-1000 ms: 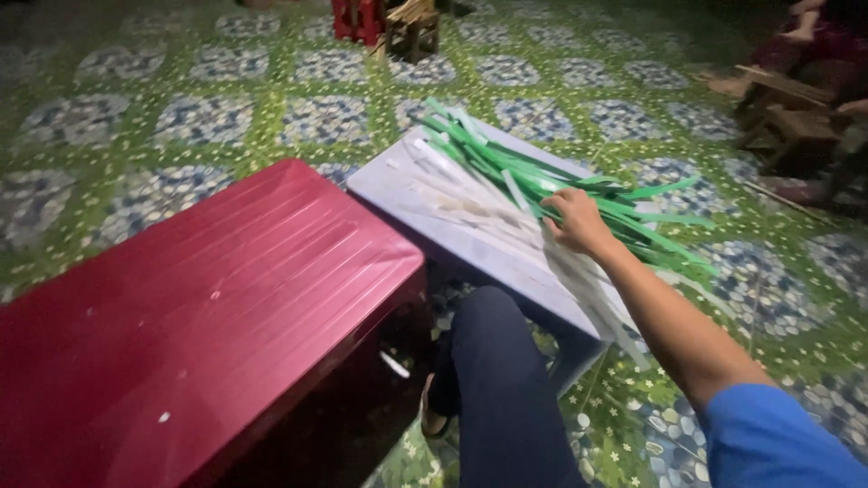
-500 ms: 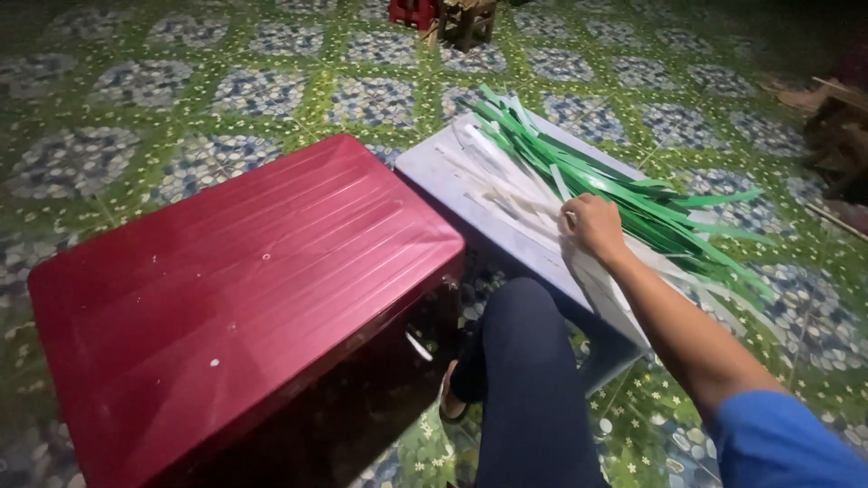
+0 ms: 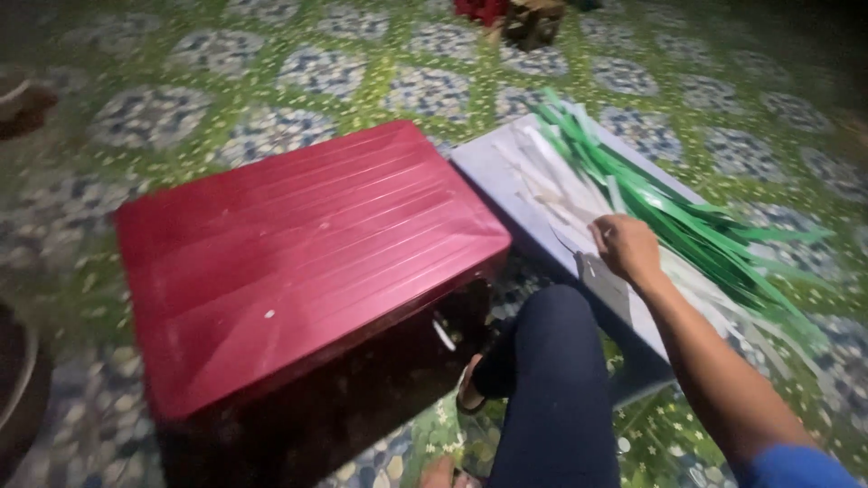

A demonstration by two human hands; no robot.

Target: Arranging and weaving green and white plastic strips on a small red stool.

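My right hand (image 3: 626, 250) rests on a pile of pale white strips (image 3: 556, 194) lying on a grey-blue low stool (image 3: 493, 158), fingers curled onto the strips. A bundle of long green strips (image 3: 687, 226) lies beside them, fanning toward the right. My left hand is out of view. A red low plastic stool (image 3: 298, 253) stands to the left of the grey one, and my knee in dark trousers (image 3: 551, 380) sits between them.
The floor (image 3: 226, 81) is tiled in a green, blue and white flower pattern. Small red and brown objects (image 3: 511, 14) stand at the far top edge. A dark round object (image 3: 18, 389) sits at the lower left edge.
The camera has swung left and down, so the stools sit further right in view. My right hand has stayed on the white strips.
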